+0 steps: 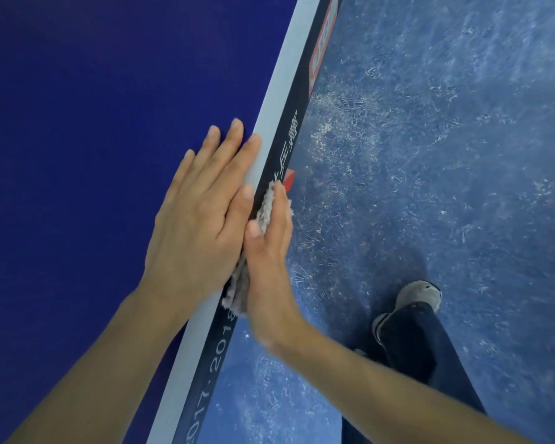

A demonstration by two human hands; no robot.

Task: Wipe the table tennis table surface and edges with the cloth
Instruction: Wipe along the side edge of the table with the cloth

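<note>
At table edge point(298, 102), right hand point(269, 261) presses cloth point(265, 209)

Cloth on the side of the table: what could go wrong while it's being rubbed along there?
The cloth is only pressed against the table's dark side edge by the flat right hand, not gripped, so it might slip out and drop to the scuffed floor. The left hand lies flat on the blue top, so it may leave fresh smudges there.

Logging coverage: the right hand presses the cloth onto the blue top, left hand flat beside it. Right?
No: the head view shows the right hand pressing the cloth against the dark side edge, not the blue top. The left hand lies flat.
</note>
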